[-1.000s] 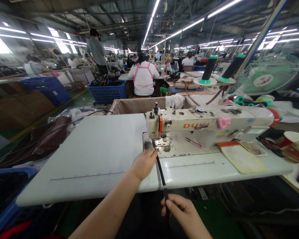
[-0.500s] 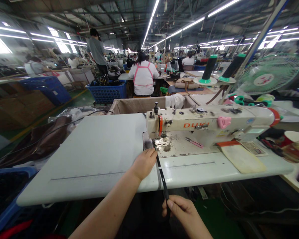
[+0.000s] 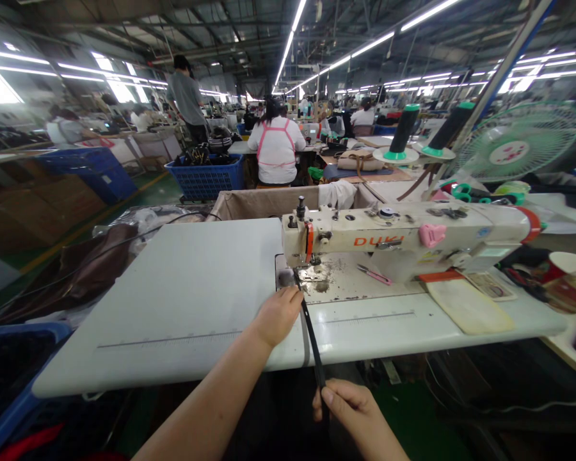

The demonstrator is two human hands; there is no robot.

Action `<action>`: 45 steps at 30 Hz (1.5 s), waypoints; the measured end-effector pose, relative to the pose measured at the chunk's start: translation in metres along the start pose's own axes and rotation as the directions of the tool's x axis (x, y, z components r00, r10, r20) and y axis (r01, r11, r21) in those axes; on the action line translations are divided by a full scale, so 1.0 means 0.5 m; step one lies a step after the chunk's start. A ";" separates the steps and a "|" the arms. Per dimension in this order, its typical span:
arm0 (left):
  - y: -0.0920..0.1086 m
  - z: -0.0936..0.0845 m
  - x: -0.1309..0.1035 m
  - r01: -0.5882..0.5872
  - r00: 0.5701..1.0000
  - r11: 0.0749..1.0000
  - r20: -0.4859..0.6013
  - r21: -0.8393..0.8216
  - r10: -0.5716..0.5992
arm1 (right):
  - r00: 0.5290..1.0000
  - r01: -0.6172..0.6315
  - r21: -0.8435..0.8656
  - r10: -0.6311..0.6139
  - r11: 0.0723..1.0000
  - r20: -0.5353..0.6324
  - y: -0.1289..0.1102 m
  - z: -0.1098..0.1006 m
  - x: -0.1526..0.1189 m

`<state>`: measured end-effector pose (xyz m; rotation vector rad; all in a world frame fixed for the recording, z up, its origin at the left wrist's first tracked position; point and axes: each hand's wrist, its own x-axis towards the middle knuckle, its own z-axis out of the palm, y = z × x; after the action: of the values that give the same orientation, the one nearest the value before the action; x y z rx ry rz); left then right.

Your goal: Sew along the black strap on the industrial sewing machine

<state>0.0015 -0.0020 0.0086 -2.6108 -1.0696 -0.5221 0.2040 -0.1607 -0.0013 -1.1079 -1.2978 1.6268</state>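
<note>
Rows of ceiling strip lights run over a crowded sewing hall, where a seated person (image 3: 276, 150) in a pink apron works with back turned and another person (image 3: 187, 97) stands further off beside a blue crate (image 3: 207, 177). Nearer, a white surface (image 3: 182, 301) carries a cream sewing machine (image 3: 403, 238), with pink snips (image 3: 373, 275) lying on its bed, two dark thread cones (image 3: 403, 131) behind it and a green fan (image 3: 517, 144) to the right. A narrow black strap (image 3: 311, 336) runs from under the machine's needle end, over the front edge of the surface and down toward the person. The left hand (image 3: 279, 315) rests on the surface just beside the strap, fingertips at the strap near the needle; its grip is not closed around the strap, fingers pressing rather than pinching as far as can be seen. The right hand (image 3: 352, 410), below the surface edge, pinches the strap's lower end between thumb and fingers, holding it taut.
</note>
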 end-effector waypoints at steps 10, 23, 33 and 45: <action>-0.002 0.018 0.003 0.091 0.996 0.993 0.007 -0.081 -0.090 | 0.998 0.053 -0.013 -0.053 0.998 0.029 0.021 -0.002 0.002; -0.003 0.019 0.008 0.133 0.991 0.984 0.018 -0.116 -0.132 | 0.998 0.043 0.003 -0.043 0.999 0.043 0.024 -0.002 0.008; -0.006 0.013 0.000 0.008 1.000 1.000 -0.023 -0.006 -0.008 | 0.986 0.123 -0.008 -0.121 0.992 0.113 0.020 -0.006 0.004; -0.001 0.004 0.000 -0.004 1.000 1.000 -0.014 0.000 0.004 | 0.998 0.012 0.061 -0.008 0.998 -0.061 0.019 0.007 0.014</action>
<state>0.0015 -0.0008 0.0066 -2.6049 -1.0603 -0.5382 0.1979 -0.1572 -0.0115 -1.1030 -1.2045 1.6030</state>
